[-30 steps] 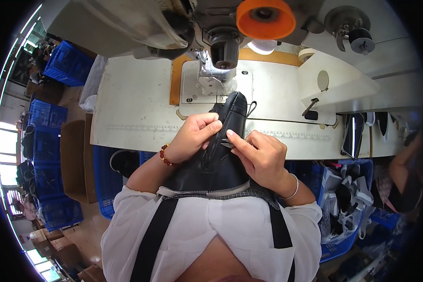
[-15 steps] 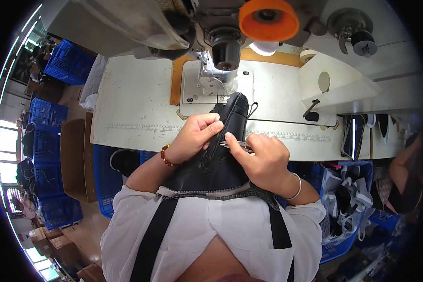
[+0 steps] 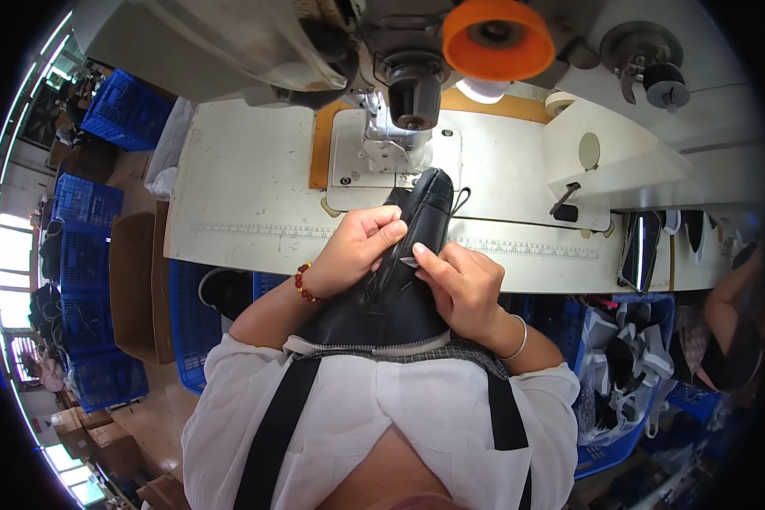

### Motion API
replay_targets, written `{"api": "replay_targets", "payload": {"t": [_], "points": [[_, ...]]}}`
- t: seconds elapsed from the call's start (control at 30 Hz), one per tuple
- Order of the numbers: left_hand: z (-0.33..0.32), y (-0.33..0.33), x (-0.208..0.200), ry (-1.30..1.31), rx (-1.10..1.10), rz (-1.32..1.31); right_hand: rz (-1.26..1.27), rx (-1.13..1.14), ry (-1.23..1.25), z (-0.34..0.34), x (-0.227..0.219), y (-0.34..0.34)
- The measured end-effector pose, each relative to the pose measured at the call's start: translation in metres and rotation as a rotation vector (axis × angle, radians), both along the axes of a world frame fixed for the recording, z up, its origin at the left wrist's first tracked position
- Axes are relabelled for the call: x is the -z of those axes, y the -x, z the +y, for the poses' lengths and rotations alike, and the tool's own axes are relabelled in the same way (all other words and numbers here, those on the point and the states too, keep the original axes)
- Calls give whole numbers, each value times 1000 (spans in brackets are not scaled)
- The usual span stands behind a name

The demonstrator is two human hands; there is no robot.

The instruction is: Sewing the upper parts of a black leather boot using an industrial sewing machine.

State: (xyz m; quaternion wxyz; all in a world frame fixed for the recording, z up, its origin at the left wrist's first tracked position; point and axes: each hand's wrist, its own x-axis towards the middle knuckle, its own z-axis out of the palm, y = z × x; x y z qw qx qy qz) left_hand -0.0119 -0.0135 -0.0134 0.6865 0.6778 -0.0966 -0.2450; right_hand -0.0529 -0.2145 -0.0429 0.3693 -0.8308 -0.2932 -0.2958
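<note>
A black leather shoe upper (image 3: 429,223) lies lengthwise before me, its narrow end on the sewing table and its wide end against my chest. My left hand (image 3: 361,242) is closed on its left side, thumb and forefinger pinching the edge beside the seam. On the other side, my right hand (image 3: 461,280) is closed around small silver thread snips (image 3: 409,262). Their tip touches or nearly touches the seam; most of the snips are hidden by my fingers. A thin black loop (image 3: 461,201) sticks out from the upper's right side.
The sewing machine's plate (image 3: 357,161) and needle area are just beyond the upper. An orange round lamp (image 3: 499,38) hangs above. A blue crate (image 3: 625,442) of cut pieces stands at right, a cardboard box (image 3: 136,289) at left. Another person's arm (image 3: 727,297) shows far right.
My right hand has turned and drawn slightly left and down, with the snips now more hidden in the fingers. The left hand keeps its pinch. The view has shifted slightly.
</note>
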Motion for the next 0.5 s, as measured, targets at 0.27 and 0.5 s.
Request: {"api": "replay_targets", "payload": {"t": [0.27, 0.5], "points": [[2, -1, 0, -10, 7, 22, 40, 1, 30, -5, -7, 2], [2, -1, -1, -5, 11, 14, 55, 7, 149, -12, -23, 5]]}}
